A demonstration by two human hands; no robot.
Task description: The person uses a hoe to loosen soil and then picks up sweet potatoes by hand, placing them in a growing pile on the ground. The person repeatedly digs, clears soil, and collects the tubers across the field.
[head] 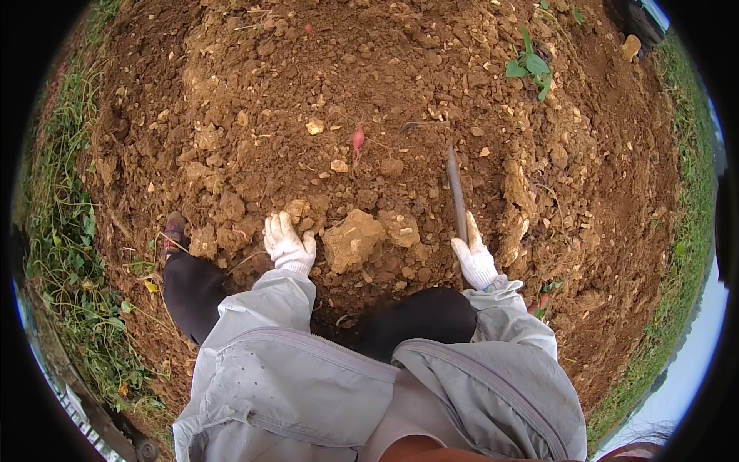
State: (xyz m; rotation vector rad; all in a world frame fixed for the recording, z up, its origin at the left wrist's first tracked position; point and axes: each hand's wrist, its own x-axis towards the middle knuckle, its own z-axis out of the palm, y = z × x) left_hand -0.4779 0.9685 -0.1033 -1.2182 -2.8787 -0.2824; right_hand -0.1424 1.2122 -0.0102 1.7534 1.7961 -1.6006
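Note:
My left hand (290,242), in a soiled white knit glove, rests with fingers spread on the loose soil beside a small clod (298,210). In my right hand (476,257), gloved the same way, is the grey shaft of a digging tool (456,187). A thin, bent metal head (424,123) lies at its far end on the dirt; whether it is a hoe or a sickle I cannot tell. Between my hands sit a large earth clod (353,239) and a smaller clod (399,228). Farther off lies a small pink sweet potato (358,139) with thin roots.
Broken brown soil (260,115) with stones surrounds me. A leafy green plant (532,66) grows ahead right. Vines (69,231) line the left edge, grass (687,219) the right. My shoe (175,232) stands left. A reddish thing (541,302) is partly hidden by my right sleeve.

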